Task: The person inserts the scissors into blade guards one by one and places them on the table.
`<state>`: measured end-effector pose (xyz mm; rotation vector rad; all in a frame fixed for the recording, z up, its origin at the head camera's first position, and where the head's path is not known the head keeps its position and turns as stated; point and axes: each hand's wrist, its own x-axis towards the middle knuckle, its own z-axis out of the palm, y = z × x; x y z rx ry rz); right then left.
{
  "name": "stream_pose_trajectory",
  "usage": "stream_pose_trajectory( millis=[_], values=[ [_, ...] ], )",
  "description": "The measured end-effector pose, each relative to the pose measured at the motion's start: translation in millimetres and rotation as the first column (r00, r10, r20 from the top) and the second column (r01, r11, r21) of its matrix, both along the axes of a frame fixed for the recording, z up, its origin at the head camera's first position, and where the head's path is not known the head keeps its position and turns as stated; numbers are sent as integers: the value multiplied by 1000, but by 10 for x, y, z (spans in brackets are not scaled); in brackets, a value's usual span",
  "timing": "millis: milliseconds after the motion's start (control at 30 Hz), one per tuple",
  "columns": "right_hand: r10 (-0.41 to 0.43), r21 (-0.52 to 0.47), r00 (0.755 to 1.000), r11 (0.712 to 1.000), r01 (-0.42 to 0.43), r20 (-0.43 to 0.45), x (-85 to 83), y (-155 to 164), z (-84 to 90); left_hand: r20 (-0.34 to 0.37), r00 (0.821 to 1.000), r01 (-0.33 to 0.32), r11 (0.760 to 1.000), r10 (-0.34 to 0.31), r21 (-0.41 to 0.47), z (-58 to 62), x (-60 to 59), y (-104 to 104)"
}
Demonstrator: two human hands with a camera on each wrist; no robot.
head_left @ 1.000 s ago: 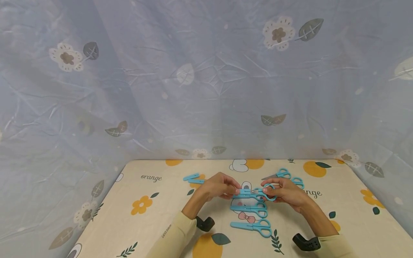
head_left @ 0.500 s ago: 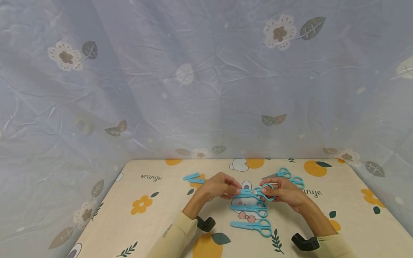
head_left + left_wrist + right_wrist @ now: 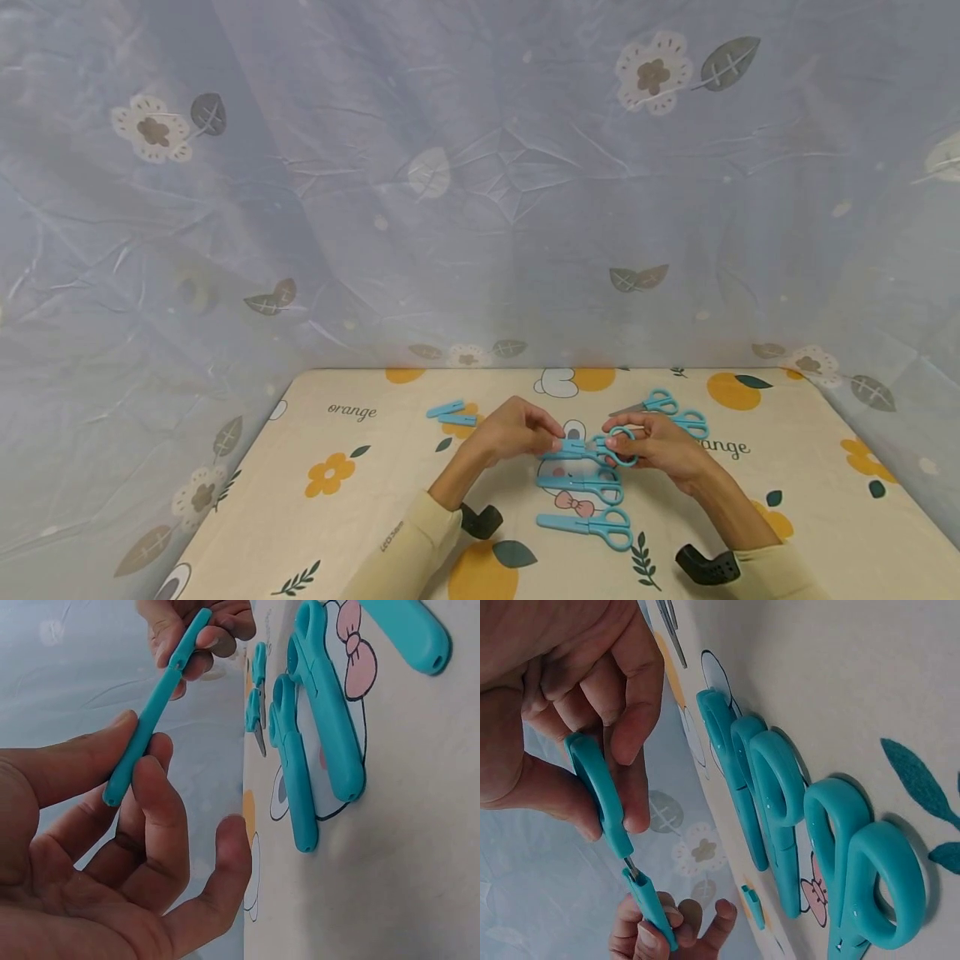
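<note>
Scissors (image 3: 611,446) of smooth teal plastic hung above the counter (image 3: 360,475); the right hand (image 3: 660,450) pinched their looped handles, the left hand (image 3: 510,433) pinched their slim cap (image 3: 566,450), metal showing between.

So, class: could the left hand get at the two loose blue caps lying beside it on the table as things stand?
Probably not at once: the left hand pinches the cap of the held scissors. The loose caps lie close on bare table, nothing between.

The word "orange" is printed in italic script on the tablecloth (image 3: 352,467), at its far left. A second "orange" on the right is partly covered, showing only "nge".
</note>
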<state>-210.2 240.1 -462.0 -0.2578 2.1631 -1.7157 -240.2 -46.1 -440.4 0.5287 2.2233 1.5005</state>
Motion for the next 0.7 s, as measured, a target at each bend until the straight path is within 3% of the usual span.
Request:
stream_pose_trajectory(
  millis=[167, 500, 700],
  values=[
    [-14, 17, 999, 1000, 15, -38, 18, -22, -17, -12, 1000, -12, 1000, 12, -3, -16, 0, 14],
    [-28, 59, 996, 998, 33, -88, 15, -56, -25, 51, 997, -55, 998, 55, 11, -21, 24, 36],
    [-37, 41, 996, 998, 40, -77, 18, -67, -31, 18, 998, -52, 999, 52, 3, -35, 30, 70]
  ],
)
